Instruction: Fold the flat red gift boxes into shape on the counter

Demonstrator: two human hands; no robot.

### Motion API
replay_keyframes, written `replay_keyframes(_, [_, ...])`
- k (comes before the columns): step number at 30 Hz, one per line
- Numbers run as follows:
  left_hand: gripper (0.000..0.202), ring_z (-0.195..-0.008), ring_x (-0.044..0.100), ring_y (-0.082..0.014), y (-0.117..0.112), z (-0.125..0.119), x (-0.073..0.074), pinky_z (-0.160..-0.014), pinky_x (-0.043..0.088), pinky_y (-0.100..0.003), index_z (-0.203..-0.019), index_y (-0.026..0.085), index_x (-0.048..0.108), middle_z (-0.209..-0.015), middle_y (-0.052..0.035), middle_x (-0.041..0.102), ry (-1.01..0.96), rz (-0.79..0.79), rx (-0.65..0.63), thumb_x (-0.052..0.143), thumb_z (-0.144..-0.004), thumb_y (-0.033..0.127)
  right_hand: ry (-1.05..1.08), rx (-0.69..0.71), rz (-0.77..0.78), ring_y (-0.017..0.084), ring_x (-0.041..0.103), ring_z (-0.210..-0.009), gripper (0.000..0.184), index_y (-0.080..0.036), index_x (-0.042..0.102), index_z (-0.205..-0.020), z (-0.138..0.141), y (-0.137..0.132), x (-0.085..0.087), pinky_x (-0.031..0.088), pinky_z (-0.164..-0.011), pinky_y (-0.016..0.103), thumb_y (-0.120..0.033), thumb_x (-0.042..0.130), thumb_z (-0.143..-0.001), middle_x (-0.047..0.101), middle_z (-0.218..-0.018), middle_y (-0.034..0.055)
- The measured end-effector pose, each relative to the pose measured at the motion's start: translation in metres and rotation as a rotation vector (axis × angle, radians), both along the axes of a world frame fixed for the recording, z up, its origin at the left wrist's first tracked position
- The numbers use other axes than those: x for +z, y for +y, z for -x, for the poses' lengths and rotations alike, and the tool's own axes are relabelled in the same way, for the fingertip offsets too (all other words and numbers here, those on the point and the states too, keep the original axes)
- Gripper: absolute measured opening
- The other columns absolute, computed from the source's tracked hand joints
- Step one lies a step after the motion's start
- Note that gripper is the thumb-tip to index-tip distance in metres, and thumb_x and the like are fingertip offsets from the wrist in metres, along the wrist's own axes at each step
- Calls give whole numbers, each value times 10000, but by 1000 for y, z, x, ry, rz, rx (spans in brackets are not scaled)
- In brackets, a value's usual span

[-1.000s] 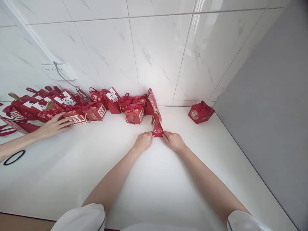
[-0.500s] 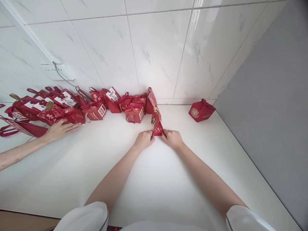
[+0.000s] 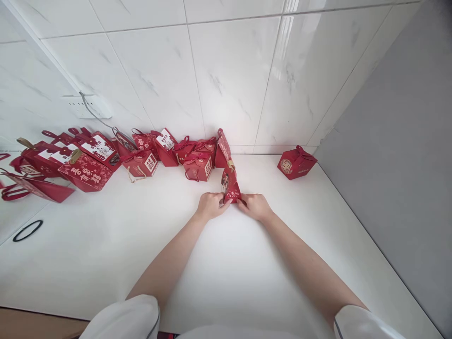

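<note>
A red paper gift box [image 3: 231, 186] with a gold ribbon loop and white lettering stands on the white counter, its narrow side facing me. My left hand [image 3: 212, 205] is closed on its lower left edge, the thumb near the front corner. At the lower right edge, my right hand [image 3: 257, 207] grips the same box. Right behind it leans another triangular red box [image 3: 222, 149] with white print. A red box with a bow [image 3: 198, 165] sits a little to the left of them.
More red boxes line the wall on the left, including a patterned one [image 3: 86, 174] and one with a rope handle [image 3: 141, 164]. A hexagonal red box [image 3: 296, 163] stands alone at the right. A black ring [image 3: 28, 231] lies at the left. A grey panel [image 3: 395, 155] bounds the right side.
The gift box between my hands has shifted slightly toward me. Another person's hand at the left has left the view, and the red box under it is gone from that spot.
</note>
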State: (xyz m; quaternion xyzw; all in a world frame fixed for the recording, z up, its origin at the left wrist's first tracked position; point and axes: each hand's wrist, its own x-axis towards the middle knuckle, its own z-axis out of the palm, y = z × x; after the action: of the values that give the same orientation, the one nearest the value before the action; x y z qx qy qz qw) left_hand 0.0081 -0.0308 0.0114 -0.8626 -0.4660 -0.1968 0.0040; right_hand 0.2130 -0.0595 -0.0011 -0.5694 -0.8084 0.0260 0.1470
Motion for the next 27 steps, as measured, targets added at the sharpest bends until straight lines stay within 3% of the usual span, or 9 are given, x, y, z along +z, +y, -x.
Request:
replay_keyframes(4, [259, -574, 610, -161, -1, -3, -1, -565, 362, -286, -788, 184, 601, -662, -19, 664, 35, -223, 16, 460, -911, 364, 18, -93, -121, 145, 601, -619, 387, -186, 575, -853, 4, 1, 4, 219, -532, 276, -457, 330, -980, 685, -775, 32])
replay_keyframes(9, [197, -552, 613, -185, -2, -7, -4, -548, 359, -304, -799, 177, 606, -632, -28, 653, 94, -335, 21, 470, -881, 293, 27, -102, -234, 136, 595, -625, 298, -171, 576, -866, 11, 3, 3, 212, -535, 278, -324, 341, -965, 671, -764, 35])
replay_keyframes(22, [193, -597, 653, -218, -6, -15, -4, -569, 413, -302, -793, 160, 631, -654, -61, 685, 170, -137, 88, 465, -845, 243, 44, -210, -191, 144, 571, -543, 272, -160, 617, -833, 25, 3, -1, 185, -506, 277, -299, 398, -912, 683, -688, 50])
replay_keyframes(27, [227, -658, 675, -245, -7, -12, -1, -595, 445, -316, -846, 164, 651, -727, -79, 708, 221, 10, 114, 466, -848, 297, 44, -102, -87, 143, 593, -574, 259, -194, 609, -823, 10, 3, 0, 221, -533, 272, -325, 409, -923, 697, -715, 23])
